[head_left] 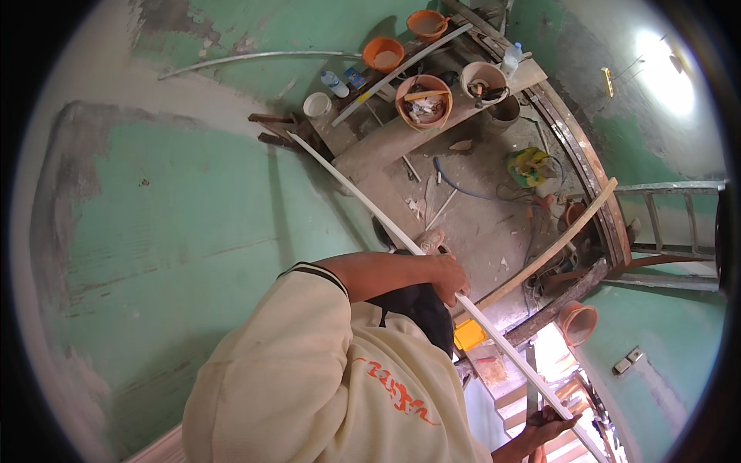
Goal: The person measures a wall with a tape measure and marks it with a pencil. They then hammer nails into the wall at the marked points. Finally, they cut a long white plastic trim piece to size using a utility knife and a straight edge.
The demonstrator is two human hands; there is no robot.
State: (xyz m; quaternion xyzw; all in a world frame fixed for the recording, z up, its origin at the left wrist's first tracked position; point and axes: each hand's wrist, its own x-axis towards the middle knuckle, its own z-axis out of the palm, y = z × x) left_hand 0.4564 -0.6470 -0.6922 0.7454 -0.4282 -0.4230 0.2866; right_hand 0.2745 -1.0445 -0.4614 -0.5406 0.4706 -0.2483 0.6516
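Beside green wall [193, 201]: holding long white strip [378, 214] across body, pointing upper left to lower right along its long axis. Gripped mid-length in left hand [449, 279]; against right hand [543, 434] lower down, can't tell if fully closed.

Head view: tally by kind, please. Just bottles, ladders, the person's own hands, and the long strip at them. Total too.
Bottles, one by the wall and one by the pale bucket: 2
Metal ladder: 1
Own hands, left hand and right hand: 2
Long white strip: 1
Total: 6
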